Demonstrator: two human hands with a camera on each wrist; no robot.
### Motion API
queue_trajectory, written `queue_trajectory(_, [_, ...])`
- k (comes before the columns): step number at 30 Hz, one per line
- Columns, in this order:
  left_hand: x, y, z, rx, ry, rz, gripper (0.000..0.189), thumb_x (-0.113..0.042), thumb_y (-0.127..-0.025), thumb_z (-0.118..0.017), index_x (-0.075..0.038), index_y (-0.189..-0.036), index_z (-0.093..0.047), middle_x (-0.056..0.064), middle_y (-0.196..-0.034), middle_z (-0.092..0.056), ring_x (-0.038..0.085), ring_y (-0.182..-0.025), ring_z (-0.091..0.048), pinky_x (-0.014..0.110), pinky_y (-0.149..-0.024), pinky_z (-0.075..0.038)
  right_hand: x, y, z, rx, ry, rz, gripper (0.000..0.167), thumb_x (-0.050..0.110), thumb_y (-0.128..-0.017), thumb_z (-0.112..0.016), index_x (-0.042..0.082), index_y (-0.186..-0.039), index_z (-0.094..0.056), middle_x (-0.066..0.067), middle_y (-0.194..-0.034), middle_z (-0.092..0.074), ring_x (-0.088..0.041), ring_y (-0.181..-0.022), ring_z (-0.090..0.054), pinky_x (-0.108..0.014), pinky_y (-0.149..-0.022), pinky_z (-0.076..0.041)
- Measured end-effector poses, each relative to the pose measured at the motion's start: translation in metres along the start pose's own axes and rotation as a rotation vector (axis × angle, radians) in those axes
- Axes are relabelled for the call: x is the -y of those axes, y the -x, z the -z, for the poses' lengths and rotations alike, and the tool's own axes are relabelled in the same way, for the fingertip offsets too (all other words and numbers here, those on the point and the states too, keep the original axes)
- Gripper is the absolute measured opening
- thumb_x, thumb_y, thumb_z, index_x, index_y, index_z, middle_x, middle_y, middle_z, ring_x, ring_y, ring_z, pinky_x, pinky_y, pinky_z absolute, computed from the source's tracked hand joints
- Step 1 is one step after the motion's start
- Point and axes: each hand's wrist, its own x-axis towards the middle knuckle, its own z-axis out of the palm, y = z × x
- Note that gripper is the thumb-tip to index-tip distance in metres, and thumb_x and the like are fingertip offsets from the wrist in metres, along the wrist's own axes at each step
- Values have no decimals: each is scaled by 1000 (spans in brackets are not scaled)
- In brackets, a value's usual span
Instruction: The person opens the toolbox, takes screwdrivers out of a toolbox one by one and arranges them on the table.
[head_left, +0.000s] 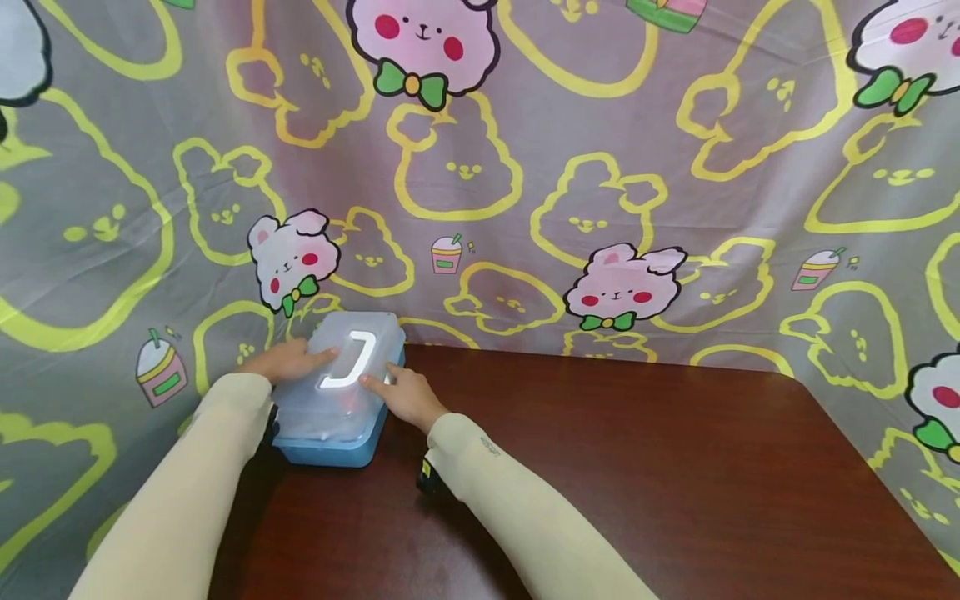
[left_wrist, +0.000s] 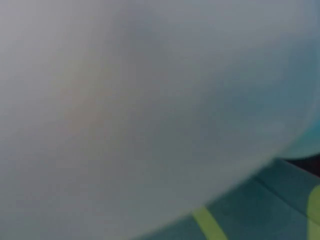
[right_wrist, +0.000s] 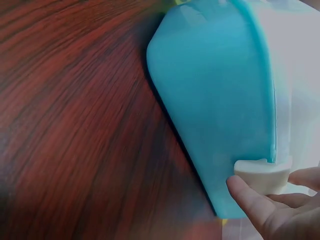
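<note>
A blue storage box (head_left: 330, 452) with a translucent lid (head_left: 300, 408) stands at the table's left side. A white carrying handle (head_left: 363, 354) lies flat on the lid. My right hand (head_left: 411, 397) is at the box's right side, where its thumb and a finger pinch a white latch (right_wrist: 262, 175) at the lid's edge. Over the lid's left edge, my left hand (head_left: 288, 361) rests with one digit stretched across the top; its other fingers are hidden, so I cannot tell what they hold. The pale lid (left_wrist: 125, 100) fills most of the left wrist view, blurred.
A dark red-brown wooden table (head_left: 600, 458) extends to the right of the box. A grey cloth (head_left: 510, 292) printed with yellow outlines and cartoon rabbits hangs behind the table and along its left and right sides, close to the box.
</note>
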Motion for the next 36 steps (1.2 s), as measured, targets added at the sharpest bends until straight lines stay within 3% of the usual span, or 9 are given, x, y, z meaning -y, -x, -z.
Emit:
queue_trajectory(5, [-3,6,-2,-3,26,-43,102,-71,-92,-36,16,-144,-24,37,-137,-39,49,-119,-45,65,-96,-37,-2,6,4,-17,-22,3,91,76,-85,-47,10,-148,-42,-7,-143,-49,-20,-126,-50,-38,-99,-43])
queue_trajectory(11, [0,9,-3,-15,47,-61,105,-71,-91,-39,17,-145,-20,39,-140,-34,51,-122,-42,65,-98,-35,-2,11,7,-7,-40,-18,89,74,-86,-49,11,-148,-42,-6,-143,-49,-18,-127,-49,-39,-100,-43])
queue_trajectory(18, [5,14,-4,-37,65,-89,100,-68,-93,-41,15,-144,-24,37,-136,-39,49,-118,-46,64,-95,-38,2,14,8,1,-45,-11,90,75,-84,-50,12,-148,-43,-5,-144,-48,-19,-128,-48,-38,-100,-43])
queue_trajectory(26, [0,16,-8,-41,61,-118,92,-62,-96,-42,19,-138,-32,37,-131,-46,48,-115,-51,61,-92,-43,-1,19,14,-13,-37,-13,88,74,-84,-51,13,-147,-44,-6,-142,-50,-19,-127,-49,-38,-99,-43])
queue_trajectory(36, [-2,15,-20,-54,96,-125,99,-67,-89,-51,17,-138,-35,35,-131,-48,45,-113,-53,59,-89,-46,-11,36,23,-13,-77,-3,85,71,-85,-53,14,-147,-43,-7,-145,-47,-22,-132,-44,-41,-102,-40])
